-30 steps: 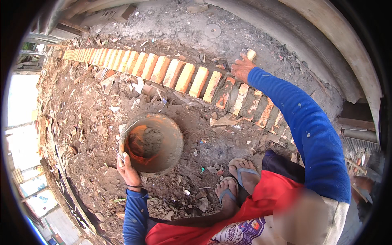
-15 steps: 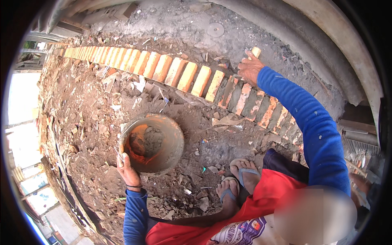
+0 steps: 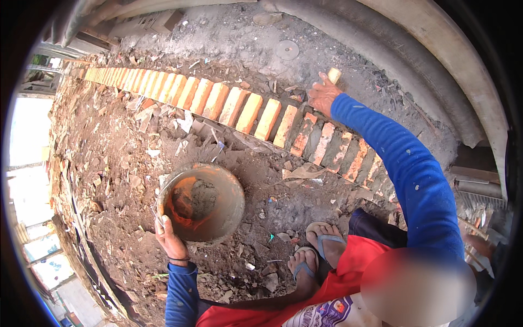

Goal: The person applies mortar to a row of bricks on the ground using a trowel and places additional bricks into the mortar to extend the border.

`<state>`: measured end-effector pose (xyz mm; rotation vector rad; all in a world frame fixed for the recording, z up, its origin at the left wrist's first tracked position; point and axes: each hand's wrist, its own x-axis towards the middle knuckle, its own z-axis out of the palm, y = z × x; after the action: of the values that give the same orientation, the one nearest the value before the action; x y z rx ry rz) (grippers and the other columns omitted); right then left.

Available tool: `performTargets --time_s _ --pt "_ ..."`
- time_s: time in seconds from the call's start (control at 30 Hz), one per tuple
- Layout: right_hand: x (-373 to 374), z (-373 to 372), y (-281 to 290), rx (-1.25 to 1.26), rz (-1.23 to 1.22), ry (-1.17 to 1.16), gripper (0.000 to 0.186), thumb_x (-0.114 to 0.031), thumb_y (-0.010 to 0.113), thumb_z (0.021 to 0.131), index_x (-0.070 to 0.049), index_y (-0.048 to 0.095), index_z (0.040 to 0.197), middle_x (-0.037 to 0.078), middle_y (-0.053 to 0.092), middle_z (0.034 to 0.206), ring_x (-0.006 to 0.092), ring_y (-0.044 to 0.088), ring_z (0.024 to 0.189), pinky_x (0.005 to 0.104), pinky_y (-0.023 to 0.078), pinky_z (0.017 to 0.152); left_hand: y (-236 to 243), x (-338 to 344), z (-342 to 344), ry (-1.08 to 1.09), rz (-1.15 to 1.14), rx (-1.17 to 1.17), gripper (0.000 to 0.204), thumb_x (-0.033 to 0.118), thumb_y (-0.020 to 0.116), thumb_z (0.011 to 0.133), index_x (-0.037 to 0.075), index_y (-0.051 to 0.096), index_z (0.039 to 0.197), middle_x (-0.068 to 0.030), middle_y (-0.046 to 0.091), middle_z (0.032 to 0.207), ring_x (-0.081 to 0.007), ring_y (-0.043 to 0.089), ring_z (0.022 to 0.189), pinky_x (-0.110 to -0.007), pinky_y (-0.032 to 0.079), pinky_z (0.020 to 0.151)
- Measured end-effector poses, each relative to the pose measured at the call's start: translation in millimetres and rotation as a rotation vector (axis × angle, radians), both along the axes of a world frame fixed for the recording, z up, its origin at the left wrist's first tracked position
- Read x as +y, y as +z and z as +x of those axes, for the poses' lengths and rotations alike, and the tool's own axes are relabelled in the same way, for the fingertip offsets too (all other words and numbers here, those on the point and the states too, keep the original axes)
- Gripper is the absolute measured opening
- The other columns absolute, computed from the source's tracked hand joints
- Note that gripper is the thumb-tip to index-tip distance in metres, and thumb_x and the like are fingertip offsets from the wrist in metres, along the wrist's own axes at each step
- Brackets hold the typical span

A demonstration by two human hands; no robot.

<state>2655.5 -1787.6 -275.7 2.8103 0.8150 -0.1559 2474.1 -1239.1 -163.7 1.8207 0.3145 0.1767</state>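
Note:
My left hand is closed at the near-left edge of a round mortar bucket, by its thin wire handle. Inside lies some wet grey mortar, and orange stains mark the wall. Beyond the brick row, my right hand is closed around a pale, block-like piece. Only its end sticks out past the fingers, so I cannot tell whether it is a tool handle. Beneath this hand, grey mortar fills the gaps between several bricks. Farther left, the orange bricks stand apart with open gaps.
Broken rubble and litter cover the brown soil on the left. My sandalled feet are on the ground right of the bucket. A flat round disc lies beyond the row, and a large curved grey edge borders the far right.
My right hand has moved a little left and nearer along the row, still holding the pale piece. The bucket sits slightly lower in view, with my left hand still at its edge.

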Motion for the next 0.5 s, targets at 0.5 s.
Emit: performTargets --time_s 0.5 --pt "-11.0 -121.6 -16.1 0.314 0.283 -0.296 0.032 -0.028 0.050 0.096 -0.003 0.063 0.113 0.019 0.067 0.108 0.0362 0.064 0.102 0.0483 0.049 0.088 -5.8 13.4 -1.6 0.057 0.000 -0.014 0.042 0.022 0.054 0.099 -0.005 0.054 0.130 -0.0048 0.057 0.120 -0.0114 0.049 0.107 -0.027 0.037 0.095"
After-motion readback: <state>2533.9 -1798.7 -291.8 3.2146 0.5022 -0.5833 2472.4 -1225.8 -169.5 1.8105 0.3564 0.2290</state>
